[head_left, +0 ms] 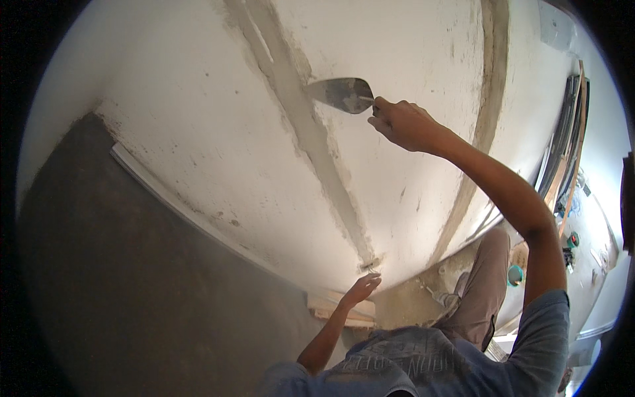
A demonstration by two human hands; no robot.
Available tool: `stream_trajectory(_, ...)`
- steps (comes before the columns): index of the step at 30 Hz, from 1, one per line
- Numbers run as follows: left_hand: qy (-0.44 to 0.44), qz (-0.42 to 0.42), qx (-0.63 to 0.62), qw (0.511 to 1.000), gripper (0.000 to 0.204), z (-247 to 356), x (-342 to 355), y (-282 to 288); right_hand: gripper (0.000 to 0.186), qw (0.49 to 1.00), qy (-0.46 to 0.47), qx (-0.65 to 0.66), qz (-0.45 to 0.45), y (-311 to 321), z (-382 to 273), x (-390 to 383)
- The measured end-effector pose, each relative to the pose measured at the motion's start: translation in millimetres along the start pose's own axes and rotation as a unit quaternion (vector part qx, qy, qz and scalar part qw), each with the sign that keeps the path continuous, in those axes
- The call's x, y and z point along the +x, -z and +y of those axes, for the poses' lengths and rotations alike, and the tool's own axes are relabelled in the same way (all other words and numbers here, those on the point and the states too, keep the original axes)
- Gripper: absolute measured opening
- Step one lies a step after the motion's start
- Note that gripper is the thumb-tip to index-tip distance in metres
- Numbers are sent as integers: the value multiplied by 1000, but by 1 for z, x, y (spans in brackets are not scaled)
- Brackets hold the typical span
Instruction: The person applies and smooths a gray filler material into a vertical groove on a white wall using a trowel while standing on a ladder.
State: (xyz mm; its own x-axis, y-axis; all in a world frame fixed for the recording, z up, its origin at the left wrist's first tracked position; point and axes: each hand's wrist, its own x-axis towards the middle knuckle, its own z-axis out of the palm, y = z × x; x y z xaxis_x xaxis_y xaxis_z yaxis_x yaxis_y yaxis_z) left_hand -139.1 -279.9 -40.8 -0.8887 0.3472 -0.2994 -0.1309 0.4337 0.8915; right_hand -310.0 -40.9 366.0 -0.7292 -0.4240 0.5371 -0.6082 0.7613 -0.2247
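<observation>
The floor is a dark grey, matt surface [152, 291] at left, changing to dusty brown at right. Stacked pale wooden boards [340, 308] lie flat upon it. A long white strip [159, 189] follows its far edge. A round teal container [513, 269] stands farther right.

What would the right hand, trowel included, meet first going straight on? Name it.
Probably the grey strip on the white wall: the trowel in the right hand points there, its tip at the strip's edge in view. Whether they touch is unclear.
</observation>
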Motion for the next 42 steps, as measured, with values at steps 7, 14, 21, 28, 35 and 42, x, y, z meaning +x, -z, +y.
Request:
stream_trajectory(7, -370, 57, -154, 915, 65, 318, 54, 117, 39, 984, -36, 171, 39, 88, -48, 54)
stream_trajectory(14, -505, -58, -396, 765, 80, 550, 52, 182, 48, 990, 81, 55, 105, 138, -52, 117)
stream_trajectory(21, -544, -303, -372, 688, 56, 571, 75, 222, 49, 985, -16, 170, 29, 157, -79, 115)
stream_trajectory(28, -525, -67, -437, 727, 53, 563, 54, 167, 48, 999, 26, 3, -45, 160, -70, 101)
stream_trajectory(35, -525, -108, -441, 720, 50, 564, 57, 166, 51, 995, -33, 32, -83, 174, -88, 84)
stream_trajectory(42, -509, -81, -463, 721, 42, 578, 49, 180, 50, 999, -9, 23, -22, 164, -80, 110)
